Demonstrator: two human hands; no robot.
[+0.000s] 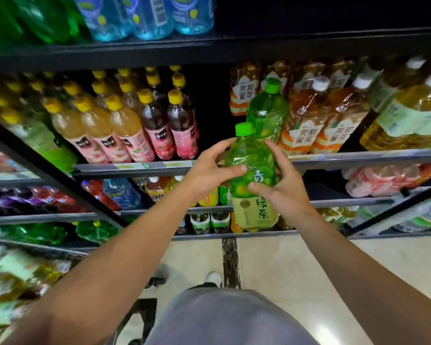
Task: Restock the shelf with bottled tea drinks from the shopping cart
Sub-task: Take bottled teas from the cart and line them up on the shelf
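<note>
Head view: green tea bottle before jasmine tea bottles

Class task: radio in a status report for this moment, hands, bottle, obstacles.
Both hands, left hand and right hand, grip green tea bottle. Held before shelf gap. One green bottle already there; nothing blocking.

Single head cam, wide-angle, worn by the person, facing forward and down at the drink shelf from close range. Shelf rows fill the far and upper frame, floor and the person's torso sit nearest at bottom. Edges bend and blur.
</note>
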